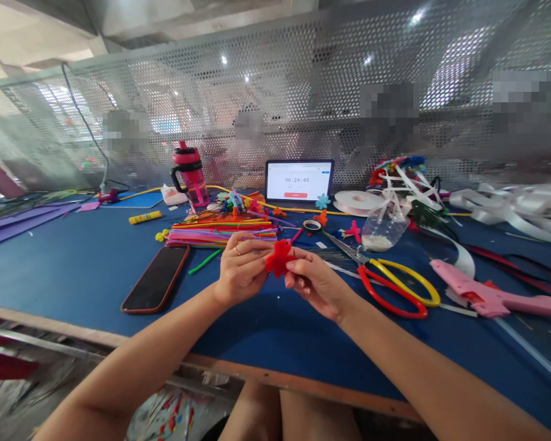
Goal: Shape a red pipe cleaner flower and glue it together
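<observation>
A small red pipe-cleaner flower (pixel 279 257) is held between both hands above the blue table (pixel 73 263). My left hand (pixel 239 269) pinches it from the left with fingers curled; a ring shows on one finger. From the right, my right hand (pixel 314 282) grips the flower, fingers closed. A bundle of coloured pipe cleaners (pixel 223 234) lies just behind my left hand. Scissors (pixel 386 278) with red and yellow handles lie right of my right hand.
A phone (pixel 157 278) lies face up at the left. Behind stand a pink bottle (pixel 190 174), a tablet (pixel 299 180) showing a timer, a ribbon roll (pixel 358 201) and a bead bag (pixel 382 229). A pink glue gun (pixel 487 295) lies right. A perforated screen (pixel 303 92) backs the table.
</observation>
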Demonstrator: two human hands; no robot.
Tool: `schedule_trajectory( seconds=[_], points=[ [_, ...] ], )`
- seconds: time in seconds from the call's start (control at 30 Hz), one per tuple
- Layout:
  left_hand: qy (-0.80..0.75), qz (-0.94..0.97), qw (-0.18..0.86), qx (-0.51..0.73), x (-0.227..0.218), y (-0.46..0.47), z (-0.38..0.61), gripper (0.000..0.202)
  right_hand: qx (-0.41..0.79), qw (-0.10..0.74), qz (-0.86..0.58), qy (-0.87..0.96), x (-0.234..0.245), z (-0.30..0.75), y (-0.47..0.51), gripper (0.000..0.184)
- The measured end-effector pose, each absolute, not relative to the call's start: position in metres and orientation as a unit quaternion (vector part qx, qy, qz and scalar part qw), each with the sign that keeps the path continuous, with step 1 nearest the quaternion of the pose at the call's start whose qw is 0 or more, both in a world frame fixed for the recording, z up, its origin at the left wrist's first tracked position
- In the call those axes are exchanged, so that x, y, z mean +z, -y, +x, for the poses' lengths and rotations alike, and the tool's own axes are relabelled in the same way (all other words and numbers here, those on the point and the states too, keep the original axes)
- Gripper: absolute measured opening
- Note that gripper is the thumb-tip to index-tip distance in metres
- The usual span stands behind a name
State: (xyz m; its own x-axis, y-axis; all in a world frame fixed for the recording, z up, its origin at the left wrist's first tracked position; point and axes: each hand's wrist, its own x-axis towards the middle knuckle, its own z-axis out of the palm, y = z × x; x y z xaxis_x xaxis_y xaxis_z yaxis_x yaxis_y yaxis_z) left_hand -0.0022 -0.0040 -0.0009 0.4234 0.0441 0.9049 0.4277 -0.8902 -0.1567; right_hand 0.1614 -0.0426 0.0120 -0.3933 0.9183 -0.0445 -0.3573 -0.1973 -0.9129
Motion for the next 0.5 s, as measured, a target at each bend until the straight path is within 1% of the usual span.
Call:
schedule_trajectory(
  seconds=[0.13,0.3,0.37,0.5],
  points=[
    [0.144,-0.824,0.183,-0.517,-0.0010,0.0048,-0.0020,0.011,0.709,0.450,-0.316,0.441,0.0116,0.1617,0.0430,0.015],
    [0.159,-0.814,0.182,-0.528,0.0007,0.0040,-0.0030,0.009,0.714,0.450,-0.312,0.437,0.0114,0.1608,0.0430,0.020],
    [0.161,-0.811,0.183,-0.532,0.0014,0.0031,-0.0036,0.008,0.715,0.450,-0.309,0.436,0.0111,0.1602,0.0428,0.019],
    [0.162,-0.805,0.187,-0.539,0.0020,0.0012,-0.0049,0.013,0.720,0.464,-0.313,0.410,0.0080,0.1589,0.0419,0.018]
  ],
)
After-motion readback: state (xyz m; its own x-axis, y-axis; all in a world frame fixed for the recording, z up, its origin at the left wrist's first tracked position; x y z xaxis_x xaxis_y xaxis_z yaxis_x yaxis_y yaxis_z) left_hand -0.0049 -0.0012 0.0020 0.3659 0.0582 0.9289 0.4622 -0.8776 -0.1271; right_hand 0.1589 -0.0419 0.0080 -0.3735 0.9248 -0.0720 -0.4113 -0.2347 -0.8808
